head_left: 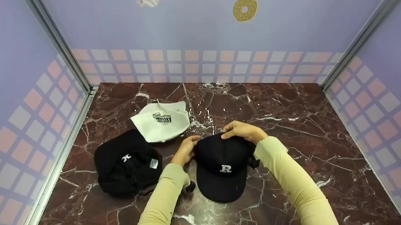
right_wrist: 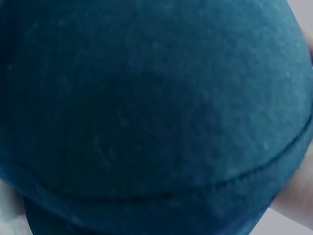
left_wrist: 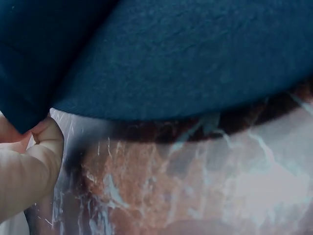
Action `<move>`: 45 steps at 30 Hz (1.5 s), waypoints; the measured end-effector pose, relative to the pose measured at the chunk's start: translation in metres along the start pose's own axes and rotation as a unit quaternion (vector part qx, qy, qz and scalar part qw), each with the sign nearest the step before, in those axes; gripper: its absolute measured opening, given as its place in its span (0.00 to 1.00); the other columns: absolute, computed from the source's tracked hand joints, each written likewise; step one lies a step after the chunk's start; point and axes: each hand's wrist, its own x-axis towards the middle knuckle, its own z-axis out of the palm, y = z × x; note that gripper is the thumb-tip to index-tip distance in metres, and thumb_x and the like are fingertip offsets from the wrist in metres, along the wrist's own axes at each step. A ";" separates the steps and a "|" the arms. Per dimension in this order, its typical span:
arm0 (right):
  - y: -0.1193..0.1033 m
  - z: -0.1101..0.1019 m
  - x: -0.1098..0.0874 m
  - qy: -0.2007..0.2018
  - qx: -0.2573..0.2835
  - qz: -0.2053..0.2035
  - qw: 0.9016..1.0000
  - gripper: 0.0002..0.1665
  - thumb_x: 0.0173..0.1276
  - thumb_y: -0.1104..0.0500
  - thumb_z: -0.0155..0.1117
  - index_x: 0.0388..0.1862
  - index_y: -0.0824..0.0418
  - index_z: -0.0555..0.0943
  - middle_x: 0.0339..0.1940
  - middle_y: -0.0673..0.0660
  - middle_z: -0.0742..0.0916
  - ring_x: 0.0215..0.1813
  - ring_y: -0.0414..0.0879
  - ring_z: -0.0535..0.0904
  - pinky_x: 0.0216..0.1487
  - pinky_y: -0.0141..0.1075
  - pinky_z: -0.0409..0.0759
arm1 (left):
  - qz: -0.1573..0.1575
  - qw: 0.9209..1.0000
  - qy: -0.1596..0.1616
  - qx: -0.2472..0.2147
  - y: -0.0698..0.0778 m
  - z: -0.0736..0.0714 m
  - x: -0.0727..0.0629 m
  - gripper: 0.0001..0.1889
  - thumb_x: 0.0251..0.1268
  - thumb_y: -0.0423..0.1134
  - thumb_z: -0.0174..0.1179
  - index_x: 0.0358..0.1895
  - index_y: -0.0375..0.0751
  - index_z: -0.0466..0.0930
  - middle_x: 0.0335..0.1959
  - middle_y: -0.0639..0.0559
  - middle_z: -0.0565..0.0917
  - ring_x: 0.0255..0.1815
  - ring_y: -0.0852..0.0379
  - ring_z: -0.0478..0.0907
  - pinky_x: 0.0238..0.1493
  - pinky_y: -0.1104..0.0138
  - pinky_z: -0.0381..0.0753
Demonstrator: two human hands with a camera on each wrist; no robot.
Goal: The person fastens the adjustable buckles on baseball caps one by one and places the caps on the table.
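A dark baseball cap (head_left: 224, 152) with a white letter R on its front is between the two hands, its brim pointing toward the person. On its left side, the left hand (head_left: 185, 151) pinches the lower edge; thumb and finger (left_wrist: 46, 142) show at that edge in the left wrist view. The right hand (head_left: 244, 130) grips the back of the crown, thumb on top and the other fingers partly hidden behind. Dark fabric of the crown (right_wrist: 156, 107) fills most of the right wrist view.
Left of the hands lies a black cap (head_left: 121, 176), upside down with its inside showing. Behind it a white cap (head_left: 163, 128) with dark lettering rests on the red marble-patterned tabletop (head_left: 292, 127). Purple panels (head_left: 198, 22) with metal corner posts enclose the back and sides.
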 end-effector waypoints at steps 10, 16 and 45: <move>0.002 0.000 -0.002 -0.006 0.071 0.002 0.997 0.04 0.55 0.64 0.60 0.23 0.56 0.78 0.20 0.46 0.80 0.22 0.36 0.74 0.25 0.26 0.72 | 0.135 0.978 0.026 0.154 0.008 0.010 -0.007 0.19 0.67 0.43 0.42 0.47 0.29 0.74 0.48 0.39 0.77 0.48 0.50 0.72 0.53 0.61 0.68; 0.004 -0.002 -0.003 -0.003 0.086 -0.020 0.996 0.07 0.55 0.65 0.58 0.21 0.55 0.77 0.19 0.45 0.79 0.22 0.36 0.73 0.25 0.27 0.70 | 0.189 0.971 -0.042 0.143 0.008 0.010 -0.001 0.20 0.65 0.44 0.47 0.45 0.29 0.77 0.44 0.42 0.80 0.41 0.60 0.74 0.51 0.64 0.70; -0.012 0.006 -0.014 0.028 0.065 -0.044 0.996 0.05 0.59 0.66 0.55 0.30 0.58 0.77 0.26 0.44 0.82 0.27 0.35 0.75 0.30 0.26 0.72 | 0.164 0.976 -0.137 0.039 0.014 0.016 -0.006 0.12 0.61 0.31 0.45 0.20 0.47 0.67 0.18 0.59 0.67 0.22 0.64 0.64 0.27 0.71 0.64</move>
